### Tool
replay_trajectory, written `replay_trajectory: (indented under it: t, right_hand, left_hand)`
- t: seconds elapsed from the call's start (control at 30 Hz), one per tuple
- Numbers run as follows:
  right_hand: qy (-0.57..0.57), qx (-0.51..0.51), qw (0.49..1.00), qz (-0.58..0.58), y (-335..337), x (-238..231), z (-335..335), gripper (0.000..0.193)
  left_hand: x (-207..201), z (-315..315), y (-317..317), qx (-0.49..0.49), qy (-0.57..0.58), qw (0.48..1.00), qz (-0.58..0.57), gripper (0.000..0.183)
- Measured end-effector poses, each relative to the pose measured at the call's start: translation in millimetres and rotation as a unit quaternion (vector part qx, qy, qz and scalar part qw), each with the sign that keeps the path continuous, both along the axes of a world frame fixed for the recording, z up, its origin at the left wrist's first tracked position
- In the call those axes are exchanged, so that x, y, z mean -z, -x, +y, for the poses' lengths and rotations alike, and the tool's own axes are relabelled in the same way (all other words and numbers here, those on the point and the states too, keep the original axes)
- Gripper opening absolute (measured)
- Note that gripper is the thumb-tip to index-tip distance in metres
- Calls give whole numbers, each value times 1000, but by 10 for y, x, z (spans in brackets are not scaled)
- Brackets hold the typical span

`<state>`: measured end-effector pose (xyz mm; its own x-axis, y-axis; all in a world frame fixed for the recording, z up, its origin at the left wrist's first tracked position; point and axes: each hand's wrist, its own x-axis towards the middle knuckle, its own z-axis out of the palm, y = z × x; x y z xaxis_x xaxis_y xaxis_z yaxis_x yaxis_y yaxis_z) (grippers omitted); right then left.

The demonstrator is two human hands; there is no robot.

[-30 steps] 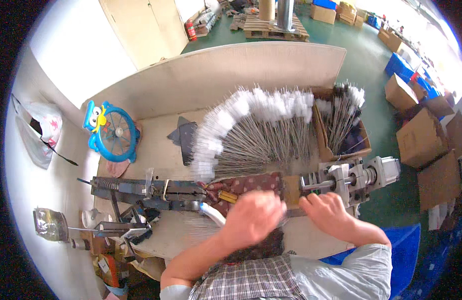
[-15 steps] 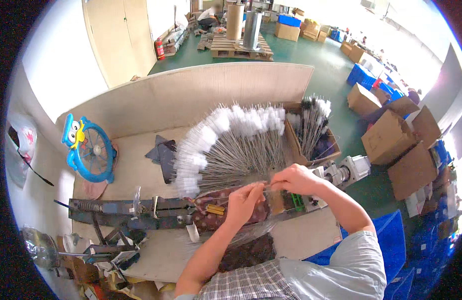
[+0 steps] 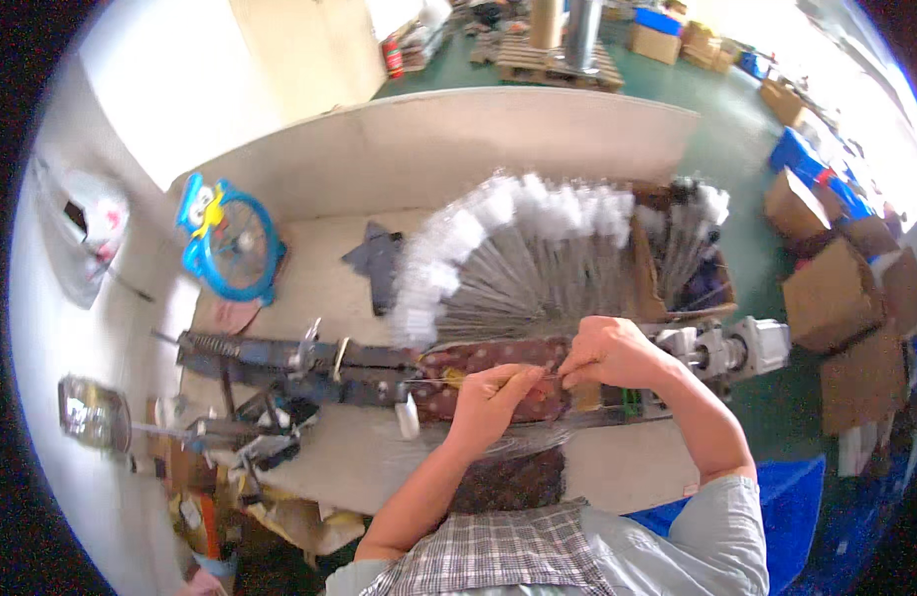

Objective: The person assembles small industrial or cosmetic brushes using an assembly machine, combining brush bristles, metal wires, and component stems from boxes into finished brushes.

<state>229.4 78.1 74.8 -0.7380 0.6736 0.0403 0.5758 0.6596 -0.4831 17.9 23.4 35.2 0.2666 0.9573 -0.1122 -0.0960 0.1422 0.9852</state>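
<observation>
"Head view, go: how far along?"

"Mid-step, I'd judge. Left hand point(image 3: 491, 397) and right hand point(image 3: 617, 356) nearly meet, tip to tip, over the maroon cloth with pale dots point(image 3: 503, 356), along the near side of the pale, flat surface point(image 3: 319, 256)."

"Holding what?"

"Both pinched narrow, thumbs against fingers. Something thin may sit between the tips; too fine and blurred, cannot tell. Thin pale strand point(image 3: 433, 380) shows just left of the left hand, maybe running to it."

"Done versus left?"

"Wide fan of grey wire stems with fluffy white heads point(image 3: 548, 263) lies beyond the cloth. More stems, white- and dark-headed point(image 3: 682, 248), stand in the open brown cardboard box point(image 3: 641, 273) right of the fan. Big batch, but finished or waiting, can't judge. No count either, stems overlap. Whatever is at the fingertips looks in progress."

"Hidden bits?"

"Fingertip contact, mainly. Left hand covers part of the cloth, crowds the small yellow block point(image 3: 452, 376). Right hand and forearm block part of the grey-white metal machine point(image 3: 766, 343) at the right. Fan heads smeared. Lower-left clutter point(image 3: 210, 517) unreadable."
</observation>
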Motion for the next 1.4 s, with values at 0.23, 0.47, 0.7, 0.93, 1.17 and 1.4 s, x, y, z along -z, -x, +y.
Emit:
replay_trajectory:
  t: [0.23,0.47,0.7,0.93,1.17,1.4]
  right_hand:
    - [-100,-36,974,202,851,282,38,9]
    - [-121,31,974,188,1413,419,44,7]
    - [-120,51,977,169,1523,384,25,8]
    - [-113,53,987,102,1464,258,-22,9]
    - [-162,41,962,218,967,234,-386,18]
    - [-74,133,983,98,1275,1027,-310,16]
  left_hand:
    - [318,-406,263,-189,152,967,-81,31]
    - [669,-613,1079,-213,360,759,-499,52]
    - [359,-450,858,-173,44,964,195,50]
    - [699,-349,917,-159,-1,954,253,38]
    - [720,-369,528,-225,105,946,-209,7]
    - [694,-365,797,-159,-27,949,270,21]
